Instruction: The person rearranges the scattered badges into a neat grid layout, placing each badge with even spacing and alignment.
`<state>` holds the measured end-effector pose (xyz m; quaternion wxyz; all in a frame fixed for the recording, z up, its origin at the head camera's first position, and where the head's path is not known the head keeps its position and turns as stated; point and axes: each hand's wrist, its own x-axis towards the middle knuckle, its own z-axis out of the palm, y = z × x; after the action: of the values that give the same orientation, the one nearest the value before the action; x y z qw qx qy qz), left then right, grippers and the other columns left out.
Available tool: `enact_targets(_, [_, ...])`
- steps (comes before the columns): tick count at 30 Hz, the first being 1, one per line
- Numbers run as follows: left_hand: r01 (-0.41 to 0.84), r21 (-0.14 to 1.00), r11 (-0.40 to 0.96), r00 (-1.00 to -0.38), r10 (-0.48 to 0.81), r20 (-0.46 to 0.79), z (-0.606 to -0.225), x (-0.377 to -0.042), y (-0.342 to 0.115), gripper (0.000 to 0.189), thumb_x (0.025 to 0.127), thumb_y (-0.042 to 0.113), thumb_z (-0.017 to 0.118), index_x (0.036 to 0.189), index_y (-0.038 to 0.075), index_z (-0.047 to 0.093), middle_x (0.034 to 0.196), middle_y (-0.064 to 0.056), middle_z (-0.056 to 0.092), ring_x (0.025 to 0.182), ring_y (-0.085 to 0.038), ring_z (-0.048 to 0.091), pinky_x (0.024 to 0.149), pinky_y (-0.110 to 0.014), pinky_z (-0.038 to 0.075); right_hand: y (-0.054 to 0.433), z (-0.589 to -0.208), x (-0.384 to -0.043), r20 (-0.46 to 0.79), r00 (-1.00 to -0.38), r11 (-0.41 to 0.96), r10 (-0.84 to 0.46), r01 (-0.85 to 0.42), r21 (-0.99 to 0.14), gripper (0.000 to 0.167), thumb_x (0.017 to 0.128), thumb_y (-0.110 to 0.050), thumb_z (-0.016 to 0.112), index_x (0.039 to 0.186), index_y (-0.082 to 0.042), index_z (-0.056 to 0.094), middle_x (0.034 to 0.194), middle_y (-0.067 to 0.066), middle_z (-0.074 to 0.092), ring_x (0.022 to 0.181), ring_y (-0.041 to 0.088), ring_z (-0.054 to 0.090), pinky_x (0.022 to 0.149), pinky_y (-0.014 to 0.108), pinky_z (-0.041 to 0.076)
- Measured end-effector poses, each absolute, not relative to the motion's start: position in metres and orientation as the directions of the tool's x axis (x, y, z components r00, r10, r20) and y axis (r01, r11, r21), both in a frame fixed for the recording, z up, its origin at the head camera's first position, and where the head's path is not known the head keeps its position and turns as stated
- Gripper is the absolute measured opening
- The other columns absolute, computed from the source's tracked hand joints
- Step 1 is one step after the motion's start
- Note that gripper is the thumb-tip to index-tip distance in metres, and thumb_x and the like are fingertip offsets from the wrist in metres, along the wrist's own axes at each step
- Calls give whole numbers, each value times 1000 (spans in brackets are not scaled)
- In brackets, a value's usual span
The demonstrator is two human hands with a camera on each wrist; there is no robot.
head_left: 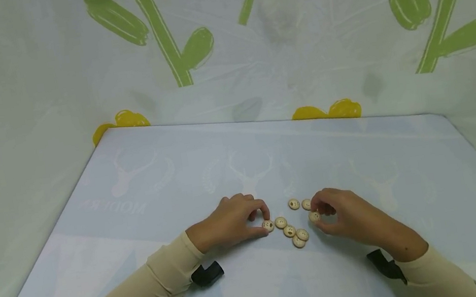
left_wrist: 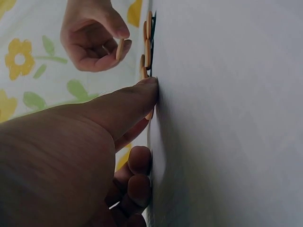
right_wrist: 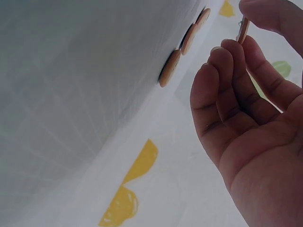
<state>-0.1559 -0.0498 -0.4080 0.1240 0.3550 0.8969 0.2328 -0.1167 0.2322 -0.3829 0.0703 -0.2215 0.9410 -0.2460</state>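
Thumb and forefinger of my left hand (head_left: 234,221) pinch the edges of a small round wooden disc (head_left: 268,226) with a drawn face, down on the table. In the left wrist view the thumb covers most of that disc. My right hand (head_left: 345,214) holds a similar wooden face disc (head_left: 314,217) between thumb and fingertips; the right wrist view shows this held disc (right_wrist: 243,30) on edge, raised above the tabletop. Between the hands several loose discs (head_left: 289,231) lie in a slanting line, some overlapping. Two more sit farther back, one a pale disc (head_left: 293,204), the other partly behind the right fingers.
A pale printed cloth covers the table (head_left: 169,179), with faint deer heads on it. Behind it hangs a white curtain (head_left: 227,42) with green leaf stems and yellow flowers. Each wrist carries a black camera mount (head_left: 207,274).
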Motion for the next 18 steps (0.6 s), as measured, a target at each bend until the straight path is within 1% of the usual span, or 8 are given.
enact_targets(9, [587, 490, 644, -717, 695, -54, -408, -157, -50, 21, 86, 42, 78, 101, 32, 67, 81, 11, 52, 82, -8, 47, 74, -34, 34, 227, -384, -115, 7, -891, 781, -453, -401, -479, 22, 83, -10, 80, 98, -14, 64, 88, -9, 60, 81, 7, 55, 72, 24, 52])
enact_targets(18, [583, 494, 645, -717, 695, -60, -409, -156, -49, 20, 86, 40, 78, 101, 32, 67, 82, 10, 53, 83, -8, 47, 74, -33, 35, 221, -382, -116, -2, -895, 793, -446, -394, -465, 21, 82, -10, 80, 97, -15, 65, 86, -9, 59, 80, 7, 54, 71, 24, 51])
